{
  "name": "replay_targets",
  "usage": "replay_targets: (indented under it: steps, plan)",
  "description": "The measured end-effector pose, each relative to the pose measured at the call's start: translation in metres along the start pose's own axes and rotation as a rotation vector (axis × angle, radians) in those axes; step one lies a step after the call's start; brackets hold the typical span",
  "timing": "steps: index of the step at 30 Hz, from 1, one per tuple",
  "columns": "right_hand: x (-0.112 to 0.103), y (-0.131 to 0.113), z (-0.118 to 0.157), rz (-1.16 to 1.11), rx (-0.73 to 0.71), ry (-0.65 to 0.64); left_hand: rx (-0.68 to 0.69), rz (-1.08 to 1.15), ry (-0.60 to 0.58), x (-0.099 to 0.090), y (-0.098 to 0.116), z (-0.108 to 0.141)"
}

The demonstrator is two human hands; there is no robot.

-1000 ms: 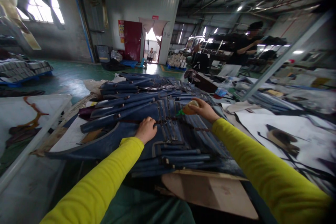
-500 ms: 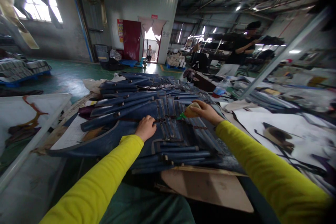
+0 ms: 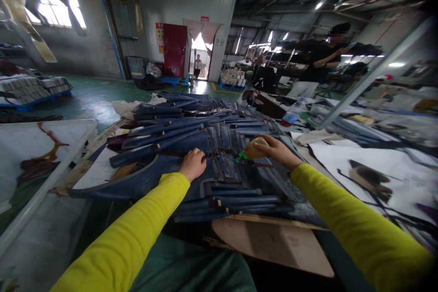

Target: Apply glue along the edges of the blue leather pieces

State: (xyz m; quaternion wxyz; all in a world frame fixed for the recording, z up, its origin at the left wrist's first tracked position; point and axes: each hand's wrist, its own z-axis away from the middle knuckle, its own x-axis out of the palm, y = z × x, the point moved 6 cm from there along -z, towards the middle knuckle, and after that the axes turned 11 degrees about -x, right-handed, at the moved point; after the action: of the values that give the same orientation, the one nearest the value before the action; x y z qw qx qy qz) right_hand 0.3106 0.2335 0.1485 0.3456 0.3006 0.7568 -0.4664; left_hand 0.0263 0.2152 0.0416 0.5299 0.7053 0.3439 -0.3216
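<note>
Dark blue leather-like pieces (image 3: 171, 139) with grey edges overlap in rows in front of me. My left hand (image 3: 194, 164) rests on a large blue piece, fingers slightly bent and lying against its surface, left of a row of narrow strips with metal fittings (image 3: 222, 164). My right hand (image 3: 273, 148) grips a yellowish squeeze bottle (image 3: 256, 148) with a green nozzle. The bottle lies on its side, its nozzle pointing left and slightly down over the strips. Whether the tip touches them, I cannot tell.
A bottle with a red-and-blue label (image 3: 290, 117) stands beyond my right hand. White sheets (image 3: 376, 159) lie to the right, near a slanted metal post (image 3: 359, 73). On the left is a white bin (image 3: 78, 134). One person (image 3: 325, 59) stands far right; another (image 3: 197, 66) is in the doorway.
My right hand has moved slightly right with the squeeze bottle, so the nozzle sits further right over the strips. My left hand stays on the same piece. The whole view has shifted a little.
</note>
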Motion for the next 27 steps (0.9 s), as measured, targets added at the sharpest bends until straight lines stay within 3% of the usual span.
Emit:
replay_targets:
  steps: [7, 13, 19, 24, 27]
  plan:
    - [0.0, -0.011, 0.029, -0.077, 0.089, -0.116, -0.004, 0.008, -0.001, 0.001, -0.001, -0.001]
    - [-0.002, -0.01, 0.031, -0.066, 0.027, -0.044, -0.001, 0.001, -0.001, 0.002, -0.002, 0.0]
    - [0.0, -0.01, 0.045, -0.058, 0.013, -0.183, -0.001, 0.001, -0.005, 0.0, 0.0, 0.0]
    - [-0.005, -0.011, 0.051, -0.053, 0.013, -0.117, 0.0, -0.001, 0.001, 0.0, 0.0, 0.0]
    - [-0.005, -0.008, 0.054, -0.028, -0.01, -0.141, 0.0, -0.001, -0.001, -0.001, 0.0, 0.001]
